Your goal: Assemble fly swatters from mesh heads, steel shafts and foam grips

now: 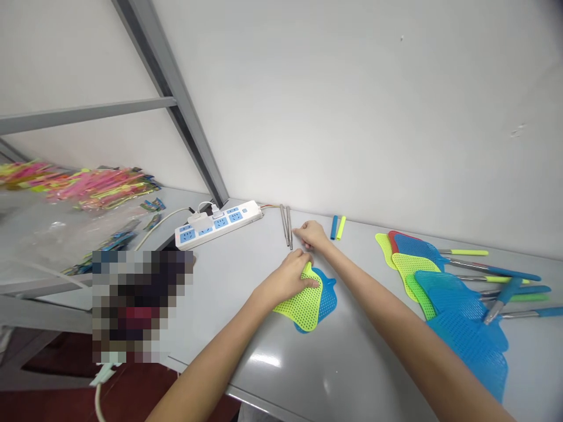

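My left hand (294,278) is closed on a yellow-green perforated fly swatter head (304,305), fingers over its narrow top end and thumb on its face. A blue fly swatter head (328,299) lies under it on the table, partly covered. Farther back, my right hand (311,234) reaches just right of two slim metal rods (286,225). Its index finger points at them with the fingertip very near the right rod; I cannot tell whether they touch. The other fingers are bent. A blue handle sleeve (334,227) and a yellow one (341,228) lie right of this hand.
A white power strip (220,224) with plugs and cords sits at the back left. Fly swatters with metal handles (466,305) are piled on the right. Pink and yellow bagged goods (101,184) lie beyond the grey frame post (185,99). A pixelated patch hides the left edge.
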`<state>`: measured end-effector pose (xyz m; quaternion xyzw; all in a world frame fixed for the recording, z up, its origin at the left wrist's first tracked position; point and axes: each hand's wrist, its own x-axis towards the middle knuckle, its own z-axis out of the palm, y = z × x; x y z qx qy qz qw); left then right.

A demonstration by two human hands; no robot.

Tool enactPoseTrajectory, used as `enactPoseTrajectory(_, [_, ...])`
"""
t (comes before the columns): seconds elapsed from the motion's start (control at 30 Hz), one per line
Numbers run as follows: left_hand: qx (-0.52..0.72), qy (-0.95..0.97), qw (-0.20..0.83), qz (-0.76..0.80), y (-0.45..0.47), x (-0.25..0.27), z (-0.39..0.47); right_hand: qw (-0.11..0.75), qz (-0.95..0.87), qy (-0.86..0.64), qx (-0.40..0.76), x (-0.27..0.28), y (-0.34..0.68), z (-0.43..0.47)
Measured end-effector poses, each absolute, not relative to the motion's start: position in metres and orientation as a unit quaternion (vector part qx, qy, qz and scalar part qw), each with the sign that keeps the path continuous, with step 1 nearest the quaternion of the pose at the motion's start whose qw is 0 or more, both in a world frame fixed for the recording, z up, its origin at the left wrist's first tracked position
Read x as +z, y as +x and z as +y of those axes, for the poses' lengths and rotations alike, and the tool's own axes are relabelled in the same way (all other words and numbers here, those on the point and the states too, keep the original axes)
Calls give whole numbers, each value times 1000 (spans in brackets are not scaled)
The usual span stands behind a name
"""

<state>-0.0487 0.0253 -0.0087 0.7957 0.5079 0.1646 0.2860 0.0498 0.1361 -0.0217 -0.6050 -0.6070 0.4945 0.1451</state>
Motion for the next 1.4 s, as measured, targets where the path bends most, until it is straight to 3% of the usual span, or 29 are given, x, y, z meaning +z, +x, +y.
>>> enactPoseTrajectory(0.43, [168, 799, 295, 496, -49, -9, 22, 159, -633, -643, 402, -27, 28, 162])
enactPoseTrajectory(0.7, [193, 807, 281, 483, -46, 1, 18, 174, -574, -589, 542, -5, 46, 164])
enactPoseTrajectory(0.97, [214, 812, 264, 474, -40, 9, 15, 319, -464, -458, 688, 11, 106, 117])
enactPoseTrajectory(1.4, [196, 829, 278, 444, -25, 15, 3, 496, -208, -371, 757, -6, 192, 18])
